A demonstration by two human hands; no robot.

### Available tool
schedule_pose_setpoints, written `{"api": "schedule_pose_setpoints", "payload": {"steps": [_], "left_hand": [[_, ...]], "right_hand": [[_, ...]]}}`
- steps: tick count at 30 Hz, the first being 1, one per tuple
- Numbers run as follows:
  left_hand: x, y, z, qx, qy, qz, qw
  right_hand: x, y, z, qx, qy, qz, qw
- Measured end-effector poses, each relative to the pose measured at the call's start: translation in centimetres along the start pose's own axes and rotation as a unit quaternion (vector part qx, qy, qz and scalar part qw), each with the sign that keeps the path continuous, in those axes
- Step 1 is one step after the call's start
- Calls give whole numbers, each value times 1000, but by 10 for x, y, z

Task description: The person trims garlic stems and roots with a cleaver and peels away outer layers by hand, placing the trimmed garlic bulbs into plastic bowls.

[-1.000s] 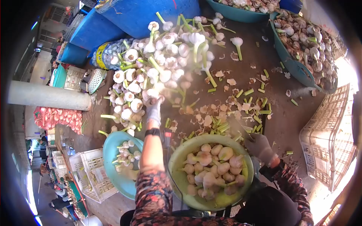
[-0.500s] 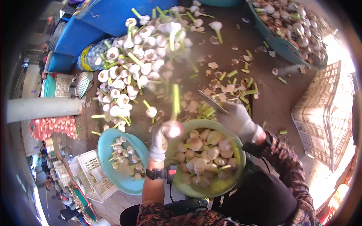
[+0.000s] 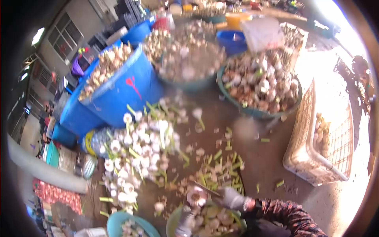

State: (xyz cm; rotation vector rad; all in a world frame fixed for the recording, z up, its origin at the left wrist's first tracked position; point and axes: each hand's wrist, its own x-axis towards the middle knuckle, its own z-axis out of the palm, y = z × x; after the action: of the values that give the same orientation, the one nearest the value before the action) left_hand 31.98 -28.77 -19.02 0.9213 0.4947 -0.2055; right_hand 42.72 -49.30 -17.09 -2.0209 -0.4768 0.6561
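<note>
My left hand [image 3: 185,222], in a pale glove, is closed around a garlic bulb [image 3: 196,196] just above a green bowl [image 3: 170,224]. My right hand [image 3: 233,198], gloved too, grips a knife [image 3: 207,188] whose blade lies across the top of that bulb or just behind it; I cannot tell if it touches. Trimmed garlic bulbs [image 3: 214,224] fill the bowl. Cut green stems [image 3: 221,173] litter the floor beyond my hands. To their left spreads a heap of garlic with stems [image 3: 144,148]. The bowl's lower part is cut off by the frame.
Large blue tubs [image 3: 122,100] of garlic stand at the back left. A dark green basin [image 3: 233,100] heaped with bulbs is ahead, a white plastic crate [image 3: 300,166] to the right. A turquoise basin [image 3: 114,225] sits lower left, near a red mesh sack [image 3: 59,195].
My view has tilted up, so the hands sit lower in the frame. Knife and bulb, apart before, are now together. The long stem that stood up from the bulb no longer shows.
</note>
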Motion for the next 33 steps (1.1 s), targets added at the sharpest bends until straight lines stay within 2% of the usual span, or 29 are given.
{"api": "schedule_pose_setpoints", "payload": {"steps": [1,3,4,5,7,8,9,10,11,13,14,16,17,19,20,21,23,24,26,27,29,30,32,33], "left_hand": [[9,-7,9,66,27,68,995],[22,-14,20,184,99,197,958],[23,-14,15,165,87,181,966],[17,-4,30,223,93,242,940],[25,-5,12,193,-11,179,965],[29,-2,14,161,-35,157,974],[18,10,33,152,8,139,978],[15,-6,21,-14,71,94,993],[2,9,46,-34,83,88,992],[4,-2,14,34,-41,158,986],[-1,-2,15,32,-28,152,987],[-2,13,33,237,22,223,945],[-8,18,37,238,24,217,946],[-16,26,41,177,59,66,980],[-4,20,35,371,33,228,900],[-6,18,33,372,32,225,900],[-11,20,38,455,64,243,855],[-10,14,34,454,64,241,855],[-5,1,25,390,87,225,889],[-5,-8,24,388,86,222,890],[-4,-17,30,265,126,280,914],[-5,-17,29,265,126,279,914],[-13,-16,28,305,24,294,906],[-18,-16,29,325,-30,298,897]], "right_hand": [[0,-3,-3,11,-33,63,997],[0,-2,-5,-14,-64,87,994],[0,0,-7,-5,-76,88,993],[-5,5,-4,6,-95,96,991],[-1,32,4,10,-106,16,994],[1,28,5,-15,-111,43,993],[2,24,-2,23,-58,-55,997],[9,34,-3,65,-15,-125,990],[10,16,-9,136,43,-117,983],[15,5,-23,-94,63,-165,980],[8,-6,-21,-88,51,-161,982],[6,-33,-23,-213,38,-133,967],[1,-42,-25,-210,35,-129,968],[-4,-52,-28,-189,-34,-209,959],[-5,-53,-24,-205,-26,-214,955],[-5,-51,-20,-203,-27,-212,956],[-4,-46,-13,-219,-14,-192,957],[-4,-45,-13,-219,-14,-190,957],[-3,-42,-15,-210,-78,-176,959],[-3,-38,-13,-210,-80,-173,959],[1,-27,-3,-206,-40,-172,962],[4,-20,1,-205,-41,-171,963],[10,5,4,-187,15,-210,959],[34,38,-5,-337,-85,-104,932]]}}
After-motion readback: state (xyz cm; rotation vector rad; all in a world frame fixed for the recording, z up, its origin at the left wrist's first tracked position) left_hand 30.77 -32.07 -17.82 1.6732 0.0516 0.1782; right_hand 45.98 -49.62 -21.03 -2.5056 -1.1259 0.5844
